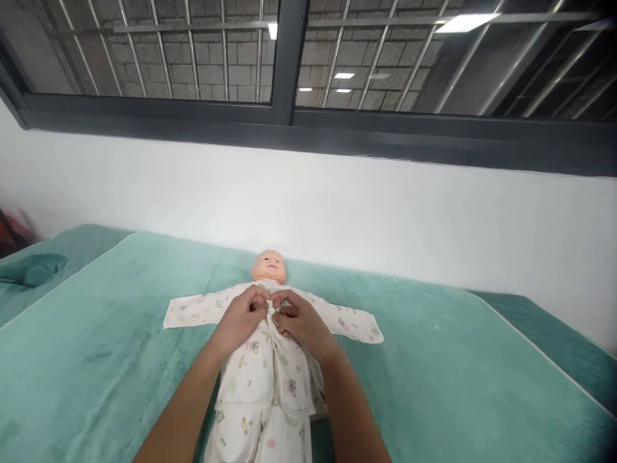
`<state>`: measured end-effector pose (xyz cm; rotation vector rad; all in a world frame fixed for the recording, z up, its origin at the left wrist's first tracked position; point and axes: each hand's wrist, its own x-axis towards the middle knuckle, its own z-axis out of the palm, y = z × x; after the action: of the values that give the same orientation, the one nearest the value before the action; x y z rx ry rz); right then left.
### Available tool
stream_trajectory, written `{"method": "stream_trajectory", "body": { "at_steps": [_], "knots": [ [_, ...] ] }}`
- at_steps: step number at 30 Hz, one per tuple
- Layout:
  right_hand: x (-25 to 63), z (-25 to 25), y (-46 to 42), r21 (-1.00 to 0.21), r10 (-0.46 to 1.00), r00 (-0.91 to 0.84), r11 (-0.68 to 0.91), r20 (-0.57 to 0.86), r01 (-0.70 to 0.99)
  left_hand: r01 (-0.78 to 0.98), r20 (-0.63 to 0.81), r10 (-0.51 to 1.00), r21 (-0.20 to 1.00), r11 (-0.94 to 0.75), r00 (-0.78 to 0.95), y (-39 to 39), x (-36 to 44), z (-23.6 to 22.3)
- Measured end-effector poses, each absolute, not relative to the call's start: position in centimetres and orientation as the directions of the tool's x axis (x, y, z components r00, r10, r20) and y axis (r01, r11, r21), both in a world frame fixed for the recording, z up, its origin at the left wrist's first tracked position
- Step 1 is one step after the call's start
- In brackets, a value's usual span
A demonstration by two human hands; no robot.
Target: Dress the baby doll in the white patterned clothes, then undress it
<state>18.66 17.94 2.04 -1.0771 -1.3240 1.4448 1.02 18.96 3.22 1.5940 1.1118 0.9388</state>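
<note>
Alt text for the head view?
A person's left hand and right hand pinch a baby doll's printed white jacket at a button. The doll lies on its back, sleeves spread, on a green cover; beyond are a white wall and dark-framed window.

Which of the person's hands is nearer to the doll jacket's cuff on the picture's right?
The right hand. It is beside the button, between the left hand and the cuff; the left hand is on the button's other side, farther from the cuff.
</note>
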Motion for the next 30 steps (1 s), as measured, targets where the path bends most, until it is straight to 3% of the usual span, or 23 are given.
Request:
{"method": "stream_trajectory", "body": {
  "at_steps": [4, 7, 12, 17, 20, 23, 30],
  "knots": [
    [19.0, 2.8, 17.8, -0.999, 0.972, -0.230, -0.051, -0.045, -0.019, 0.382, 0.040, 0.953, 0.910, -0.159, 0.301, 18.6, 0.4, 4.0],
    [19.1, 4.2, 16.7, -0.984, 0.975, -0.217, -0.016, -0.055, 0.179, 0.423, 0.009, 0.925, 0.888, -0.182, 0.379, 18.1, -0.3, 5.1],
    [18.0, 6.8, 12.9, -0.778, 0.976, -0.203, 0.069, -0.076, 0.624, 0.451, -0.069, 0.846, 0.867, -0.212, 0.529, 17.3, -1.9, 6.8],
    [17.2, 7.3, 11.5, -0.613, 0.983, -0.163, 0.081, -0.079, 0.786, 0.487, -0.100, 0.821, 0.842, -0.231, 0.562, 16.7, -2.0, 7.2],
    [18.2, 6.9, 12.3, -0.706, 0.954, -0.272, 0.105, -0.127, 0.700, 0.484, -0.102, 0.808, 0.842, -0.240, 0.580, 16.4, -1.9, 7.5],
    [19.6, 6.3, 13.2, -0.865, 0.893, -0.395, 0.013, -0.215, 0.502, 0.463, -0.135, 0.766, 0.856, -0.229, 0.629, 16.4, -2.0, 7.7],
    [20.0, 4.6, 14.1, -0.987, 0.890, -0.431, -0.100, -0.146, 0.128, 0.480, -0.132, 0.760, 0.839, -0.257, 0.636, 16.3, -1.5, 7.4]
  ]
}}
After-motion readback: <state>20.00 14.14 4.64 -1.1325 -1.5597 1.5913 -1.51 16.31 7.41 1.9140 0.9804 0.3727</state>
